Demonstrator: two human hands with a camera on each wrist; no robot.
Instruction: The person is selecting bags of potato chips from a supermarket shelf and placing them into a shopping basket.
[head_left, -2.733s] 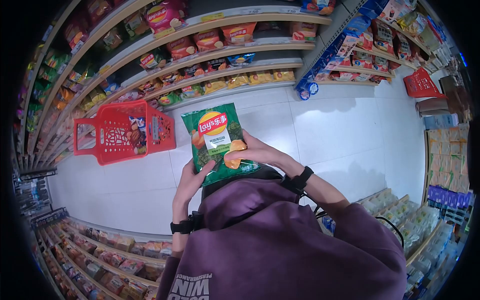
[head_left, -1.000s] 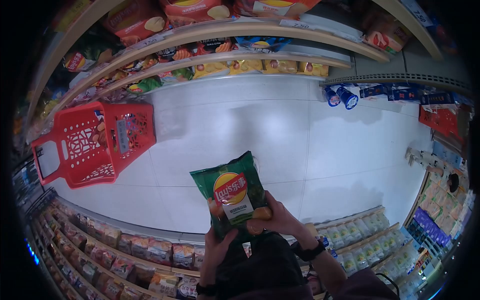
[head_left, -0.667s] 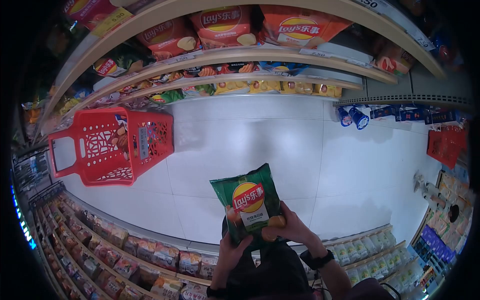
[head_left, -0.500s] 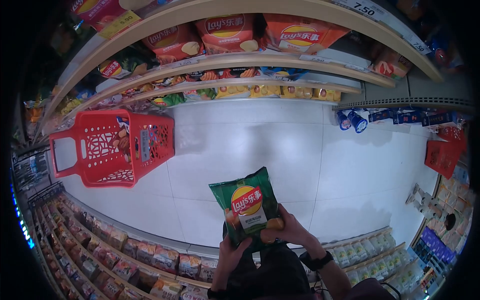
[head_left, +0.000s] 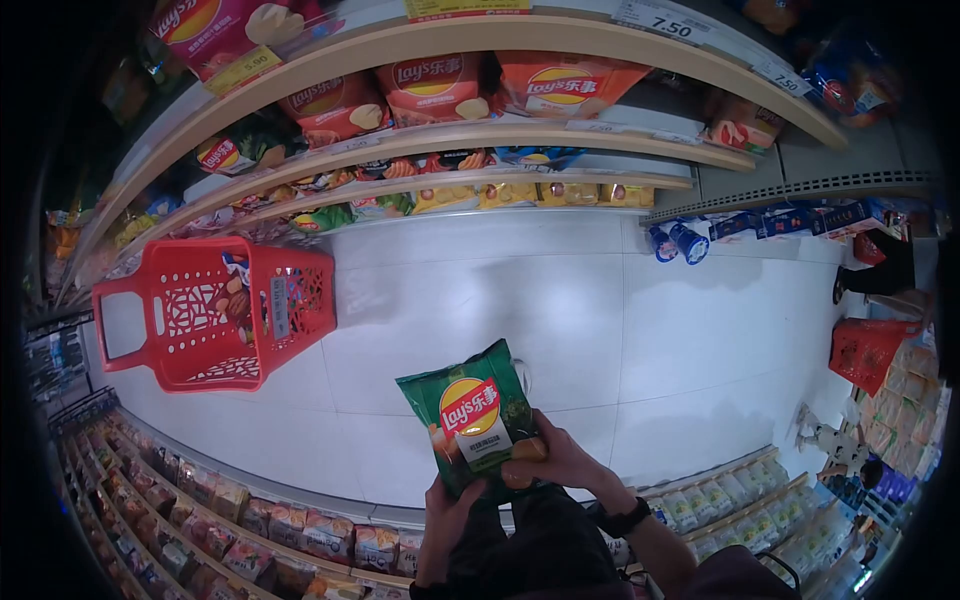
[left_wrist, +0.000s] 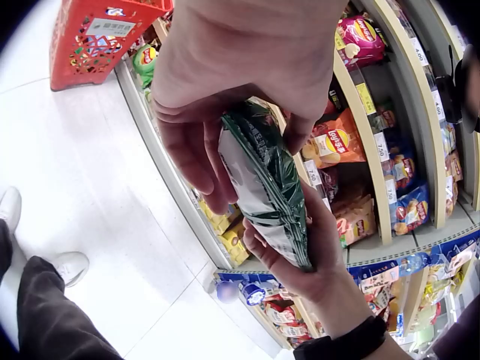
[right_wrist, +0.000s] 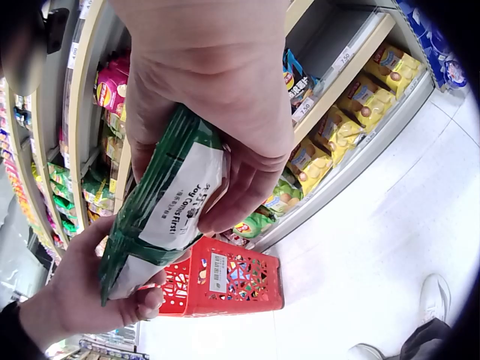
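Note:
Both hands hold a green Lay's chip bag (head_left: pixel 470 425) in front of the body, its printed front turned up toward the head camera. My left hand (head_left: pixel 450 515) grips its lower left edge, thumb on the front. On the lower right side, my right hand (head_left: pixel 568 455) pinches it, thumb over the front and fingers behind. The left wrist view shows the bag (left_wrist: pixel 262 176) from its edge, between both hands. White panels with print show on the back of the bag (right_wrist: pixel 176 195) in the right wrist view.
A red shopping basket (head_left: pixel 303 295) with packaged snacks inside stands on the floor at left. Shelves (head_left: pixel 450 140) of chip bags run ahead, and more packed shelves (head_left: pixel 250 520) lie behind. Another red basket (head_left: pixel 862 350) and a person's dark-clothed leg (head_left: pixel 888 268) appear at far right.
The bag sits lower in the head view than at first, and the chip shelves look closer. A person's leg has come into view at the right. Both hands keep their hold.

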